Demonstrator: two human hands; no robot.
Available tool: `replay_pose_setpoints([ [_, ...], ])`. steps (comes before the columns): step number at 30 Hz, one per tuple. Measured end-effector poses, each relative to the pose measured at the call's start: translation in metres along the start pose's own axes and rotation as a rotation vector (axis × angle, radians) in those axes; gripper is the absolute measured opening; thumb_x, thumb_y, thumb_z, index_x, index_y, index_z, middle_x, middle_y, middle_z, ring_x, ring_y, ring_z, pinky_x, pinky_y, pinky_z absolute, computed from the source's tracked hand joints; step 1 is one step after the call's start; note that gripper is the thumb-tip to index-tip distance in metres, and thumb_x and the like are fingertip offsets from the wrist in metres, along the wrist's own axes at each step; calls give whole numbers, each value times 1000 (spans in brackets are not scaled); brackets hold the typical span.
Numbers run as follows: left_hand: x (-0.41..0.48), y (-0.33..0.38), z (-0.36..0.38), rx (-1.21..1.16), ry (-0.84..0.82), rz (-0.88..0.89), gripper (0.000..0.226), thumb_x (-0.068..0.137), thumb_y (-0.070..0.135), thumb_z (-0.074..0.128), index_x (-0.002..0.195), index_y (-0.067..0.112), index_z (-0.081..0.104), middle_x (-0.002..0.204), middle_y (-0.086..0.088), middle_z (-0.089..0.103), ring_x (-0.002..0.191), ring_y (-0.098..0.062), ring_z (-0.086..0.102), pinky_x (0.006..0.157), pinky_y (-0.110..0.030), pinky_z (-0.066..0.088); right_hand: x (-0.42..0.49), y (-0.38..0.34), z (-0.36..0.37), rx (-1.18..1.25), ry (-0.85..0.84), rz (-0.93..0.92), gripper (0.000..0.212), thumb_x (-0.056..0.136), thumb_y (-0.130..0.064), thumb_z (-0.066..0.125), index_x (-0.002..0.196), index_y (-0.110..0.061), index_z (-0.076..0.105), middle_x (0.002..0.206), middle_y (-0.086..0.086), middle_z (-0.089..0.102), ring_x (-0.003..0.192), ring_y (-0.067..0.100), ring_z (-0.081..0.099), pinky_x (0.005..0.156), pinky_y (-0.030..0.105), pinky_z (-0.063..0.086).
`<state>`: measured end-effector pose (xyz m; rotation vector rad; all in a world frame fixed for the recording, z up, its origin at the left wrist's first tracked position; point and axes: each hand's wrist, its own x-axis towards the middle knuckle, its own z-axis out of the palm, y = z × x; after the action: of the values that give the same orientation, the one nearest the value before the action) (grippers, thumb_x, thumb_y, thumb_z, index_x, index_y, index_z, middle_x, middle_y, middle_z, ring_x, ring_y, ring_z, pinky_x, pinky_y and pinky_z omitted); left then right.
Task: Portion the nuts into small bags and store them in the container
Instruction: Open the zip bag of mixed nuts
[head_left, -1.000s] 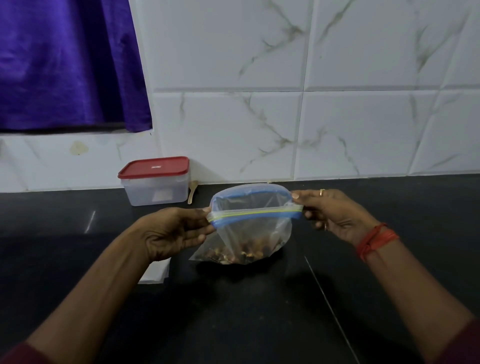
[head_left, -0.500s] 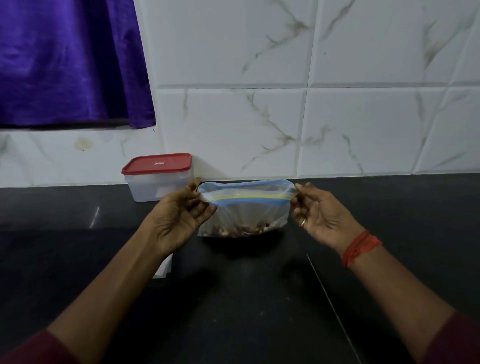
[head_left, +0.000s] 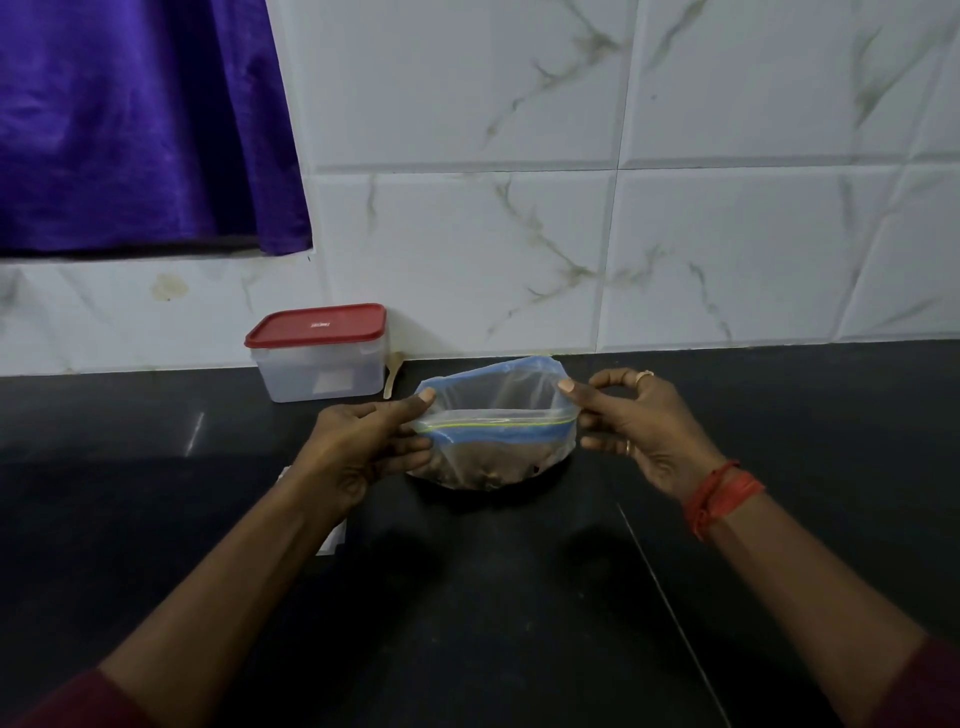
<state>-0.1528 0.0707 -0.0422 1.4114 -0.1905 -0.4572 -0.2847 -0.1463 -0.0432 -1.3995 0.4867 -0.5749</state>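
From the head camera, your left hand (head_left: 363, 447) pinches the left end of the zip bag (head_left: 498, 395). The thumb lies on top of the corner and the fingers are curled underneath it. Your right hand (head_left: 644, 431) pinches the right end of the same bag between the thumb and the fingers behind it. The other fingers are loosely bent and hold nothing, and whether the index finger touches the plastic you cannot tell.

The bag hangs between your two hands with its mouth open. The far lip arches upward, and the near lip, with its blue and yellow zip strip (head_left: 498, 427), runs straight from one hand to the other. The nuts (head_left: 483, 470) sit in a dark heap in the bottom of the bag, below and between your hands. The bag's base rests on or just above the black counter (head_left: 519, 597).

Beyond your left hand, against the tiled wall (head_left: 519, 234), stands the clear container (head_left: 319, 371) with its red lid (head_left: 317, 326) on. A pale wooden spoon (head_left: 393, 375) leans just beside it, on the side nearer your right hand. A white sheet (head_left: 332, 540) shows from under your left forearm. Your right wrist carries a red thread band (head_left: 719, 493).
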Motion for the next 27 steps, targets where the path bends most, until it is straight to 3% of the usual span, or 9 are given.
replay_pose_setpoints([
  [2,0,-1,0,-114,-38,-22,29,73,14,81,94,-3,70,70,-11,71,57,-15,71,58,-26,62,-2,-2,0,-27,-37,11,42,71,-21,86,103,-9,61,71,7,70,57,9,66,48,22,55],
  [7,2,-4,0,-341,-61,-69,31,70,7,79,98,-1,70,92,-13,74,71,-17,75,58,-24,59,-5,-6,-1,170,-121,79,51,65,-11,81,111,-12,58,83,8,75,65,12,72,52,23,57],
  [10,0,-3,-1,-421,-81,-109,33,66,9,78,97,2,71,95,-12,75,74,-16,75,57,-22,59,-1,-4,-1,320,-134,141,33,78,-4,74,103,-17,57,75,3,75,61,10,71,53,24,58],
  [13,0,-1,0,-528,-110,-140,35,68,9,76,102,2,70,97,-14,76,78,-18,76,61,-23,61,2,-3,1,510,-99,191,24,89,2,65,95,-19,56,73,4,74,62,12,72,56,27,60],
  [16,2,-4,2,-632,-147,-117,38,71,7,72,109,4,67,104,-14,74,84,-18,76,69,-27,62,7,0,3,764,-25,214,32,88,10,61,89,-20,52,78,14,75,67,19,75,60,34,63],
  [19,4,-7,4,-661,-188,-87,21,75,9,69,95,11,67,97,-11,73,79,-17,74,77,-29,62,9,2,3,884,1,204,33,89,14,56,86,-18,51,81,19,74,71,24,75,66,40,64],
  [22,2,-6,6,-642,-223,-60,24,76,14,70,98,10,64,90,-9,70,75,-18,69,72,-27,60,6,0,3,888,-43,203,12,90,4,50,90,-4,59,90,18,71,88,28,72,77,42,63],
  [24,2,-5,5,-531,-218,-52,40,73,13,72,110,7,59,102,-12,66,85,-21,66,67,-26,60,4,-1,2,832,-85,199,10,88,-4,49,86,-5,59,90,15,69,92,28,69,81,42,60],
  [27,3,-4,1,-226,-142,-33,59,69,6,77,123,0,54,120,-19,62,89,-24,66,56,-26,59,7,0,1,373,-106,87,20,87,1,54,76,-15,52,81,7,60,78,20,63,71,34,57],
])
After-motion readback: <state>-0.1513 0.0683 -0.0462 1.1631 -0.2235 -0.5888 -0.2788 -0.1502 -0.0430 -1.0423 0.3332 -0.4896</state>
